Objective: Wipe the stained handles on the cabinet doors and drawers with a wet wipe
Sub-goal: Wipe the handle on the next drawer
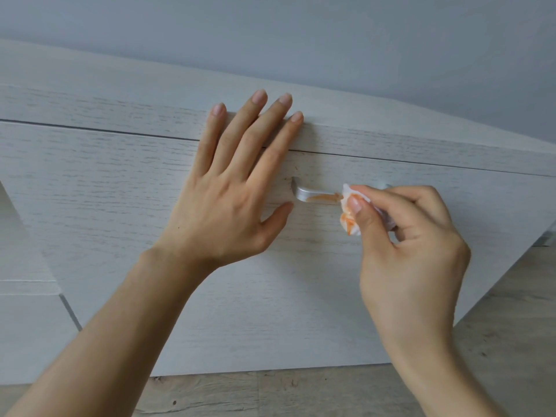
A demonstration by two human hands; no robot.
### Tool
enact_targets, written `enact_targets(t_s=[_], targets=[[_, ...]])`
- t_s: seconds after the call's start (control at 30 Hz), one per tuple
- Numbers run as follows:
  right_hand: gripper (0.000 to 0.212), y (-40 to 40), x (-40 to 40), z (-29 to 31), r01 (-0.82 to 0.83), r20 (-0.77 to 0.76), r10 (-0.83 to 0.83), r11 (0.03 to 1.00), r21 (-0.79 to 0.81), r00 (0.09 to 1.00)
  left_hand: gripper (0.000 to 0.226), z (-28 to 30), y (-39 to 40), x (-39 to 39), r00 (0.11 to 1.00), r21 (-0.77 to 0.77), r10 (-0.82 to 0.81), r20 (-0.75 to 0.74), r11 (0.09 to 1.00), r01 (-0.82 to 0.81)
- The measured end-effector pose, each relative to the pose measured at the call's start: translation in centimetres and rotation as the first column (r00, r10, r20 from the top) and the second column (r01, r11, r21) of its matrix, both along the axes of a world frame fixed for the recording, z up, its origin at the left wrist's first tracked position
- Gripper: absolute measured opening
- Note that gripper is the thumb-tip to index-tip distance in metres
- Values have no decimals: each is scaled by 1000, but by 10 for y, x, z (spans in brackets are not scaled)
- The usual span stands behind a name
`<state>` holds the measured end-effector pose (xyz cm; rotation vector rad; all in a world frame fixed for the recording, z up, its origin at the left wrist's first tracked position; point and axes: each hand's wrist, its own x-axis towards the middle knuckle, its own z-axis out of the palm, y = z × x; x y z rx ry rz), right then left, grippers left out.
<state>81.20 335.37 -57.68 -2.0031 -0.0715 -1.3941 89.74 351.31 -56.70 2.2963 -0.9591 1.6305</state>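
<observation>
Pinching a balled-up wet wipe (350, 213), already smeared orange, the right hand (412, 236) presses it onto the silver drawer handle (313, 196) with its orange stain, just right of the left hand (231, 188), spread flat on the pale drawer front (120, 191).

Head cam, close, angled down at drawer front (301, 281).
</observation>
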Motion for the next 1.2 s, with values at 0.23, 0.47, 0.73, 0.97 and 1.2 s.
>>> enact_targets(t_s=[0.23, 0.47, 0.73, 0.97, 1.2], targets=[[10, 9, 4, -1, -22, 12, 22, 1000, -22, 1000, 76, -1, 10, -1, 1000, 31, 6, -3, 1000, -6], [11, 16, 5, 0, -48, 4, 48, 999, -13, 999, 76, -1, 10, 0, 1000, 24, 7, -3, 1000, -7], [11, 10, 2, -4, -32, 51, 27, 995, 99, 998, 75, -4, 18, 1, 999, 6, 36, 0, 999, -36], [11, 17, 7, -6, 1, 68, 2, 999, -44, 998, 76, -5, 16, 2, 999, 2, 34, 0, 999, -34], [10, 18, 9, -7, 1, 75, 0, 1000, -8, 997, 76, -4, 17, 2, 999, 9, 38, 10, 999, -38]])
